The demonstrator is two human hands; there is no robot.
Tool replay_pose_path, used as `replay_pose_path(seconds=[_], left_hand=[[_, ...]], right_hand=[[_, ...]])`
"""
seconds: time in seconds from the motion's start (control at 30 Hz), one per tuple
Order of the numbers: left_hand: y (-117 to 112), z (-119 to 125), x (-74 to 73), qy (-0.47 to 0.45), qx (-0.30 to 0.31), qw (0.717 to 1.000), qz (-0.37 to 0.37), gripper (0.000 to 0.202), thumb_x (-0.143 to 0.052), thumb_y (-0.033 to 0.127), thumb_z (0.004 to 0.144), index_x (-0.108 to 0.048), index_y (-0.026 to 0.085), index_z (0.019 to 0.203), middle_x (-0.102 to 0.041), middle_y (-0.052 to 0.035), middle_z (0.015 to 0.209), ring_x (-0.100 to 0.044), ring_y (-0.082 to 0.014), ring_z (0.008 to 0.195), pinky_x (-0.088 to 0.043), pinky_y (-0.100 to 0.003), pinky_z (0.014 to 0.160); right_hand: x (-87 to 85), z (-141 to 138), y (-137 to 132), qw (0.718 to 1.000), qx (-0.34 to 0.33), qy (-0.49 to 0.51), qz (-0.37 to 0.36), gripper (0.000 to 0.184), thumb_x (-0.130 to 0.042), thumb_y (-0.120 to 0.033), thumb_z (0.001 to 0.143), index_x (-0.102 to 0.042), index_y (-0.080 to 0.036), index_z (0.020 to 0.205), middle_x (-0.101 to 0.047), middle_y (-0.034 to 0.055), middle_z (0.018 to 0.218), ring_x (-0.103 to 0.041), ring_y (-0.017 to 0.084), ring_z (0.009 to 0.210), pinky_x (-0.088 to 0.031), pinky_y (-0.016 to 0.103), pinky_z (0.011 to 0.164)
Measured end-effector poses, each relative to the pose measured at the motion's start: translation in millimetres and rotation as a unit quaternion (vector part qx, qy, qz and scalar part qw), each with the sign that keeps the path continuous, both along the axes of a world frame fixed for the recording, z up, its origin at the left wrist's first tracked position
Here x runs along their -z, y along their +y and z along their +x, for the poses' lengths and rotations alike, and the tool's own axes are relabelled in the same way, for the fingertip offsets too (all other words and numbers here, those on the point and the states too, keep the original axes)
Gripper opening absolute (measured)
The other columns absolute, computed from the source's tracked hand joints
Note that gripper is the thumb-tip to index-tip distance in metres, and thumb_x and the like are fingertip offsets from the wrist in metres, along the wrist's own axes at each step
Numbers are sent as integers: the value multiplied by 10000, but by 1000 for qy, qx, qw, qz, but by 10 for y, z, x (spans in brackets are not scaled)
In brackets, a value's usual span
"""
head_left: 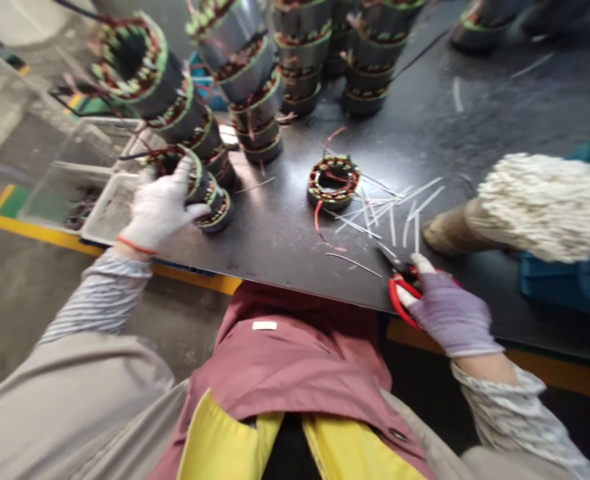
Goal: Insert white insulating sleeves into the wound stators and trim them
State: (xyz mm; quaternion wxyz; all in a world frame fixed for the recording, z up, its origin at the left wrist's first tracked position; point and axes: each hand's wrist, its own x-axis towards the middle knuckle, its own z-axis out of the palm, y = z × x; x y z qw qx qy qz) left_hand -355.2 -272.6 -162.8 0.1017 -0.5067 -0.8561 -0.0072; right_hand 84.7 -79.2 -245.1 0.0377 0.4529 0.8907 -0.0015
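Observation:
My left hand [159,207], in a white glove, grips the top motor stator [195,175] of a short stack near the table's left edge, thumb against its side. My right hand [447,308], in a purple and white glove, is closed on red-handled scissors [405,300] at the front edge, blades pointing away over the table. A single wound stator [333,183] lies in the middle with red leads out. Beside it thin white tubes [392,212] lie scattered, some near the scissors' tips.
Tall stacks of stators [257,100] stand along the back and left. A clear plastic bin [59,193] and a white tray [107,217] sit beyond the left edge. To the right, a bundle of white tubes [545,203] projects from a brown cylinder, in front of a blue crate [565,283].

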Motion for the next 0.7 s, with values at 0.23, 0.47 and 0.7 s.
replay_pose_path(seconds=[0.23, 0.47, 0.7], left_hand=[[275, 799, -241, 49, 79, 994, 63, 496, -392, 422, 1009, -465, 278, 1478, -558, -132, 1449, -455, -402, 1385, -259, -720, 1168], [1919, 1284, 507, -81, 242, 965, -69, 490, -707, 378, 861, -657, 97, 1259, -692, -143, 1252, -513, -349, 1308, -364, -569, 1171], [1404, 1446, 570, -40, 385, 919, -70, 427, -776, 339, 803, -717, 194, 1200, -755, -88, 1036, -610, -321, 1156, -319, -632, 1206]], right_hand=[[-64, 31, 49, 994, -41, 26, 100, 408, -506, -409, 965, -688, -162, 1233, -718, 158, 1121, -683, 254, 849, -440, 307, 631], [-147, -256, -122, 961, -28, 267, 69, 353, -485, -331, 987, -689, -155, 1215, -730, 134, 1128, -704, 207, 945, -554, 313, 857], [-5, -604, -138, 973, -60, 221, 33, 464, -539, -338, 979, -589, -165, 1408, -607, 176, 1393, -651, 262, 1177, -564, 340, 894]])
